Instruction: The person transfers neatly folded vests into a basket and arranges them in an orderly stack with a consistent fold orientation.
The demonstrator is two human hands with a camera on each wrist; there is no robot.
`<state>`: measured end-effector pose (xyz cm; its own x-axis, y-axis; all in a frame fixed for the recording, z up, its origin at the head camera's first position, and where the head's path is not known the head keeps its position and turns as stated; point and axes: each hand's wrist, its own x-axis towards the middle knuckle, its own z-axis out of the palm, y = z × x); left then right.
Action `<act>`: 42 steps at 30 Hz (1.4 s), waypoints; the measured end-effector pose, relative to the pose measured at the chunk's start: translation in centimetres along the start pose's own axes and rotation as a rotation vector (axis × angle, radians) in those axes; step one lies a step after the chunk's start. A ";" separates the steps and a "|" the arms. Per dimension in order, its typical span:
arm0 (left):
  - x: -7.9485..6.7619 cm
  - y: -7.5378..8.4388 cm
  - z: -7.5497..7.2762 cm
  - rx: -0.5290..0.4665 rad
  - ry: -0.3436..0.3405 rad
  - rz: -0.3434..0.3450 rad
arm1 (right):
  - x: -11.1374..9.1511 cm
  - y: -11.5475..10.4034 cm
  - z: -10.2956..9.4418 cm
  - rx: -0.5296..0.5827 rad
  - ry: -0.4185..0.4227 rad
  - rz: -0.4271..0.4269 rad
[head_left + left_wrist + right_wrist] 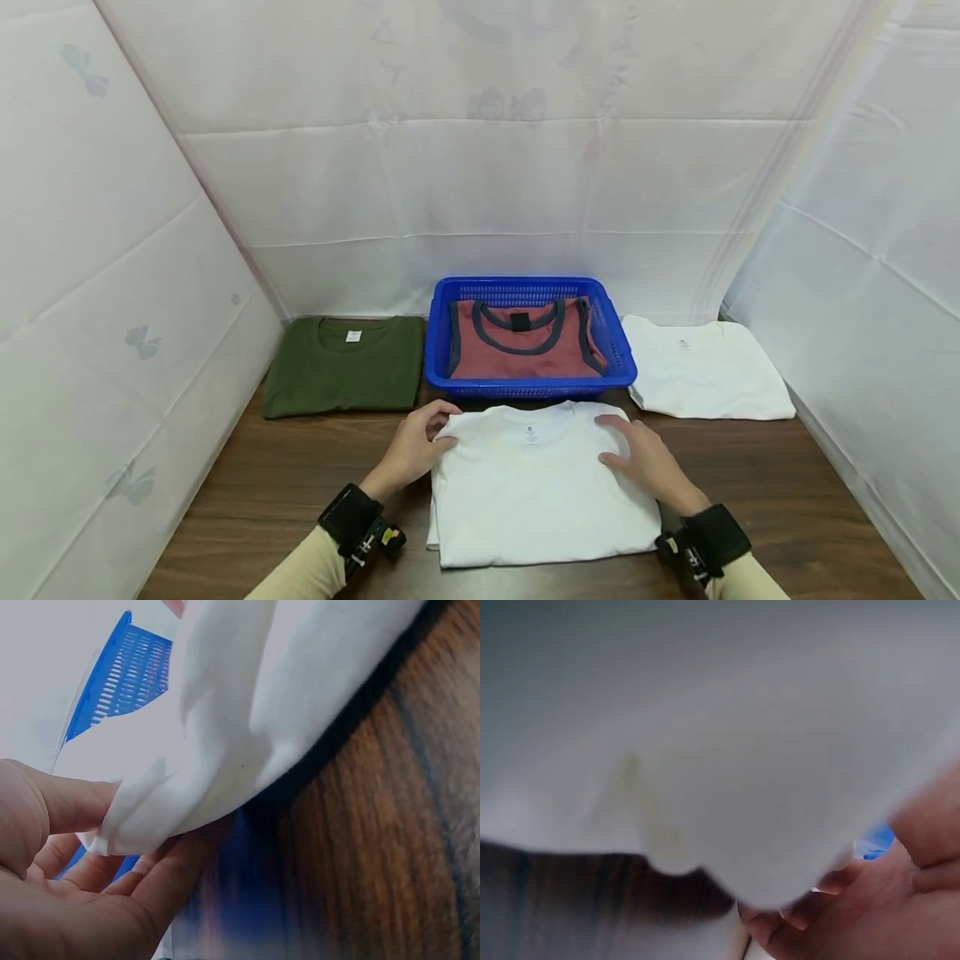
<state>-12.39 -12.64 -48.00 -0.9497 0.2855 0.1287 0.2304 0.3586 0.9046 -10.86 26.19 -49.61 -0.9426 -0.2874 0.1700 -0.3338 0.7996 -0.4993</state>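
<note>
A folded white T-shirt (543, 492) with a small printed neck label lies in front of the basket, its collar toward the far side. My left hand (411, 446) pinches its upper left corner; in the left wrist view the thumb (79, 804) presses on top of the cloth with fingers beneath. At the opposite upper corner, my right hand (651, 460) grips the shirt, thumb and index finger on the upper face. The right wrist view shows other fingers (799, 911) curled under the blurred white fabric (727, 772).
A blue plastic basket (531, 387) holds a folded red shirt (517, 358) with dark grey trim. To its left lies a folded dark green T-shirt (348, 375), to its right another folded white T-shirt (708, 375). White sheets (480, 183) enclose the wooden table (247, 508) on three sides.
</note>
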 end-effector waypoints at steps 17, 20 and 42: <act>-0.7 -0.5 -0.1 0.098 0.115 0.118 | -0.6 -1.2 -1.0 0.010 -0.001 -0.014; -0.9 -0.5 -0.1 0.092 0.122 0.164 | -1.0 -1.4 -1.4 -0.009 0.016 -0.034; -3.9 1.3 -2.0 0.127 0.125 0.191 | -3.7 -2.9 -4.2 -0.072 0.193 -0.294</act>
<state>-8.80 -15.03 -46.48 -0.9035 0.2492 0.3486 0.4252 0.4199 0.8018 -6.46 27.16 -45.22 -0.7880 -0.4109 0.4585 -0.5840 0.7348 -0.3451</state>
